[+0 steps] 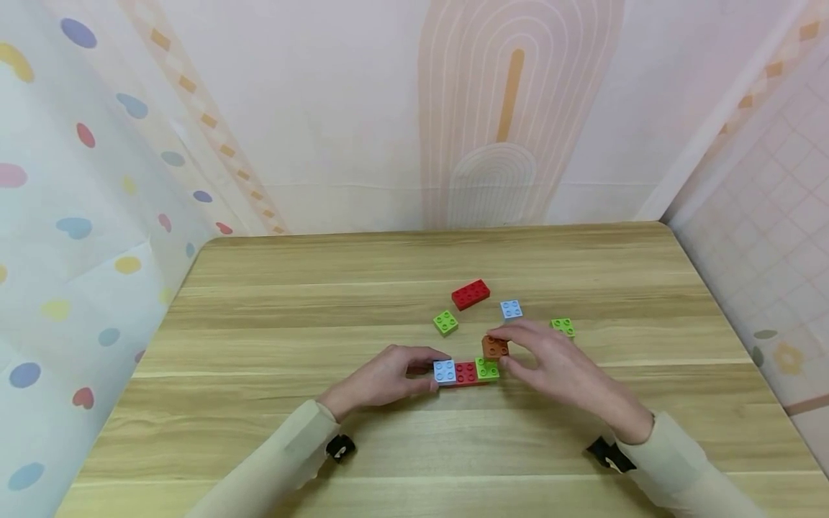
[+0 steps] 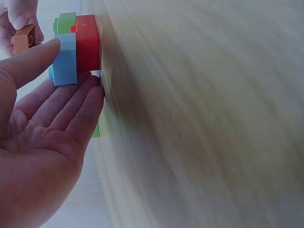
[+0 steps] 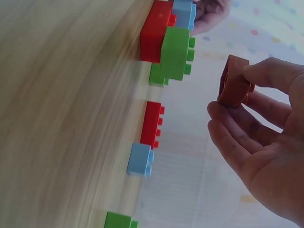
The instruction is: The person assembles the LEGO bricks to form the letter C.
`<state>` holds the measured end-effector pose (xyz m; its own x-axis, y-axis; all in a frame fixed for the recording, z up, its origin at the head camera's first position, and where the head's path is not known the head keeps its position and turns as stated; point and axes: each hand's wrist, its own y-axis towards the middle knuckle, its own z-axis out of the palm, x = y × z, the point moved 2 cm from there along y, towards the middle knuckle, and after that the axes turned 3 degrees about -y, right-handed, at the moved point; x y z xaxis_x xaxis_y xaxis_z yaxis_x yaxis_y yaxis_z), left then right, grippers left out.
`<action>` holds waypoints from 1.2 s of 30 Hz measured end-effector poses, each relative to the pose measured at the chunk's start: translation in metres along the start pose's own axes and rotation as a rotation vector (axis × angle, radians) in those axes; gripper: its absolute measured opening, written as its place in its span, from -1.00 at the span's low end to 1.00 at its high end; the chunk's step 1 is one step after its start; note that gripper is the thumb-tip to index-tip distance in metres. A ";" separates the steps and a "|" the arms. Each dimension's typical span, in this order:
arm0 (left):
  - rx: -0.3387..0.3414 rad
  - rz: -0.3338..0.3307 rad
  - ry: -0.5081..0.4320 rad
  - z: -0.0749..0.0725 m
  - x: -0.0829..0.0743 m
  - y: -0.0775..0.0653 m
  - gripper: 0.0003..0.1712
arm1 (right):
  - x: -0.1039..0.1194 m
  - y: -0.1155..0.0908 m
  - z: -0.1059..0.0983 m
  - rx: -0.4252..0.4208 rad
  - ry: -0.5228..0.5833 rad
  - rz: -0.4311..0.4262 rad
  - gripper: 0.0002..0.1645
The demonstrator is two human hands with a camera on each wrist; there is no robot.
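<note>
Air gap beneath brown brick

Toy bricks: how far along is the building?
Done: a light blue brick and a green brick sit on a lower red brick. In hand: the right hand holds a brown brick, unattached. Left: probably adding that; perhaps also loose red brick, loose light blue brick and two loose green bricks.

The held brick is brown — tabletop wood-grained.
</note>
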<state>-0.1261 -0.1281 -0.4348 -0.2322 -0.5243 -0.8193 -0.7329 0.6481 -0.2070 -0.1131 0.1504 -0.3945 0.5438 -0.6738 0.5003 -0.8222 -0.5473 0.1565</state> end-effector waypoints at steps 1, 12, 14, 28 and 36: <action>0.001 0.000 -0.001 0.000 0.000 0.000 -0.52 | 0.001 0.000 0.001 0.003 -0.001 0.001 -0.52; -0.011 -0.001 -0.092 0.001 0.001 0.000 -0.59 | 0.012 0.007 0.009 -0.005 0.021 -0.082 -0.53; -0.012 -0.001 -0.105 0.001 0.002 0.000 -0.61 | 0.013 0.009 0.011 -0.005 0.025 -0.093 -0.53; -0.019 0.034 -0.132 0.003 0.005 0.000 -0.65 | 0.024 0.021 0.023 0.026 0.080 -0.135 -0.57; -0.038 0.060 -0.112 0.003 0.002 -0.001 -0.63 | 0.029 0.027 0.031 0.060 0.085 -0.139 -0.56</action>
<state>-0.1241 -0.1279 -0.4377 -0.2048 -0.4187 -0.8847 -0.7443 0.6537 -0.1370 -0.1148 0.1006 -0.4022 0.6330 -0.5465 0.5483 -0.7273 -0.6625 0.1794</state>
